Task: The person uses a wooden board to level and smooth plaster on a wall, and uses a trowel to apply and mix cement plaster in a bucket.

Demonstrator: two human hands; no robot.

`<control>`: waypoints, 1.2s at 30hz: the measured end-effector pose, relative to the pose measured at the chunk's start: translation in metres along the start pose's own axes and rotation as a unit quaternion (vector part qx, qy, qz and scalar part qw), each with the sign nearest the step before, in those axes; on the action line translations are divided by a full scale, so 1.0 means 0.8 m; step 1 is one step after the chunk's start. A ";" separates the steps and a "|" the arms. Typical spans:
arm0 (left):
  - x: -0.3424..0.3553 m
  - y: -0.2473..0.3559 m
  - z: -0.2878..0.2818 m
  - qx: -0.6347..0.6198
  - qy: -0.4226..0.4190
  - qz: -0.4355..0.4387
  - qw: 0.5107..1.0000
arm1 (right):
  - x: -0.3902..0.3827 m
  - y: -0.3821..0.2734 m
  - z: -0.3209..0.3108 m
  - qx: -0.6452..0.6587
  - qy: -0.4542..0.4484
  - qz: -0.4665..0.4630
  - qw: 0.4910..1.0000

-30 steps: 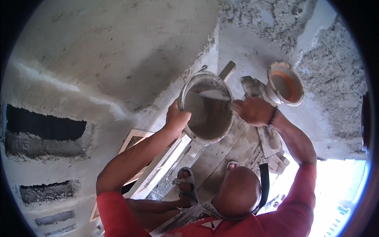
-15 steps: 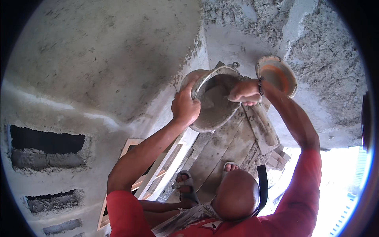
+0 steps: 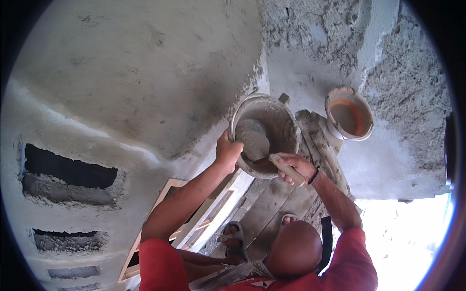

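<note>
My left hand [image 3: 228,151] is closed on the near-left rim of a mortar-crusted bucket [image 3: 287,119], which is tilted so that its inside shows. Wrapped round the pale handle of a trowel [image 3: 291,171] is my right hand [image 3: 303,166], just outside the bucket's near-right rim. The trowel's blade reaches inside the bucket, where grey wet mortar [image 3: 255,140] lies toward the left side. Mortar hides where the blade ends.
A second bucket [image 3: 332,116], with an orange band inside, stands at the right by the wall. Rough planks [image 3: 272,203] lie underfoot. A smooth plastered wall [image 3: 145,72] rises at the left, with block openings [image 3: 68,167] and a wooden frame [image 3: 170,186] below.
My right hand has drawn back toward me out of the bucket, bringing the trowel's handle into view. The bucket has turned, showing more of its inside. The whole view has shifted slightly.
</note>
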State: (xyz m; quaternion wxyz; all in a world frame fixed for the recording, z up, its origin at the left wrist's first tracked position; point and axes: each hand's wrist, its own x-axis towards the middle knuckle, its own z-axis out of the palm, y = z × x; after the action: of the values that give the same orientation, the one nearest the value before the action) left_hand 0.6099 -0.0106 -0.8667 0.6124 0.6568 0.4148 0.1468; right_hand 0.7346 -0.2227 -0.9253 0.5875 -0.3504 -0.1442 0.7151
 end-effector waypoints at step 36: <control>-0.041 0.007 -0.078 -0.074 0.039 -0.047 0.995 | -0.081 -0.166 0.100 -0.456 0.111 -0.148 0.871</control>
State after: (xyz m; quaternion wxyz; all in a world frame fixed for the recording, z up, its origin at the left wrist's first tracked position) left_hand 0.5479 0.0087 -0.8383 0.6487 0.5830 0.4573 0.1737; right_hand 0.7833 -0.2320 -0.7650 0.4734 -0.6312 -0.4378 0.4310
